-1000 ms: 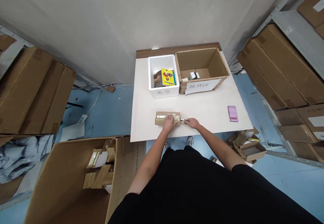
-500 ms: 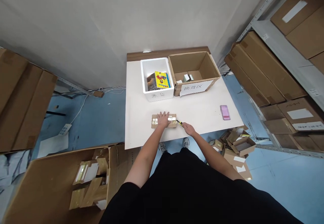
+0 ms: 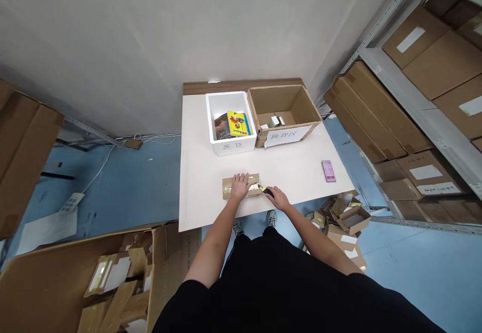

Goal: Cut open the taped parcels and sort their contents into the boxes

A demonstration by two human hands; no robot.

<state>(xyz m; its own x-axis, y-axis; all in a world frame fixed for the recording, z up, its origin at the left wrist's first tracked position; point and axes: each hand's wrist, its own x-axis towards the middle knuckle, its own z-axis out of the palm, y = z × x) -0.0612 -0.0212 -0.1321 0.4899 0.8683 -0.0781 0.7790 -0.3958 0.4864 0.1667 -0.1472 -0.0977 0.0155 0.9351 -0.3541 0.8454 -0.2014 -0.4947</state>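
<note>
A small taped cardboard parcel (image 3: 228, 187) lies on the white table (image 3: 293, 167) near its front edge. My left hand (image 3: 240, 186) rests flat on top of the parcel, fingers spread. My right hand (image 3: 278, 198) is closed around a yellow and black box cutter (image 3: 264, 189), whose tip touches the parcel's right end.
Behind stand a white foam box (image 3: 230, 143) with booklets and an open cardboard box (image 3: 285, 108) with a paper label. A pink packet (image 3: 328, 171) lies at the table's right. A large open carton (image 3: 75, 283) sits on the floor at left, scrap boxes (image 3: 348, 220) at right, shelves beyond.
My left hand stays on the parcel while my right hand keeps the cutter at its right end. My head has tilted, so the whole scene shifts left and down.
</note>
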